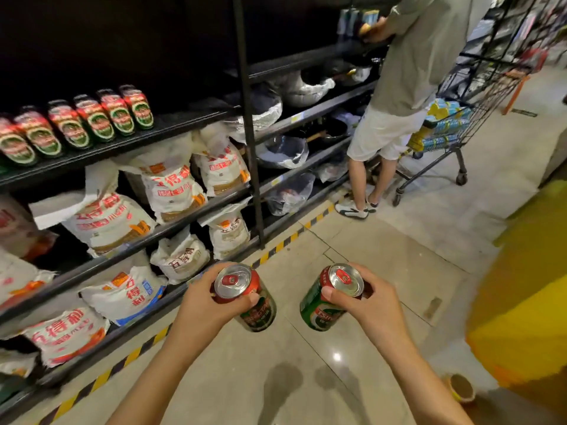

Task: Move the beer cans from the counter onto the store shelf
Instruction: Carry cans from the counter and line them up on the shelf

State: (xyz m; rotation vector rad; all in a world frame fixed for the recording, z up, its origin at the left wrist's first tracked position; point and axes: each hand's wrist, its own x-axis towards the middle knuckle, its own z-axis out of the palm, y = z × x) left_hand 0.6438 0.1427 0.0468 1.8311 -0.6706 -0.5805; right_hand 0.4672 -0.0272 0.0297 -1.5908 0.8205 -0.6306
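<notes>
Both forearms are reaching out over the tiled floor (383, 256), each hand gripping a beer can beside the store shelf (122, 142). That shelf is running along the left, with a hazard-striped strip (294, 237) marking the floor at its foot. On its upper board a row of shelved beer cans (76, 124) is standing side by side. Below that board, white flour sacks (171, 188) are lying stacked on the lower tiers. Farther along the shelf, another person (411, 72) is standing and reaching into it, with a wire shopping cart (460, 118) just behind them. Away from the shelf, to the right, a yellow counter (521, 302) is showing, blurred. The left hand (211, 305) is grasping the left can (245, 297) around its rim, fingers curled. The right hand (365, 302) is clasping the right can (329, 297) likewise. Both cans are tilting slightly, held apart above the floor.
</notes>
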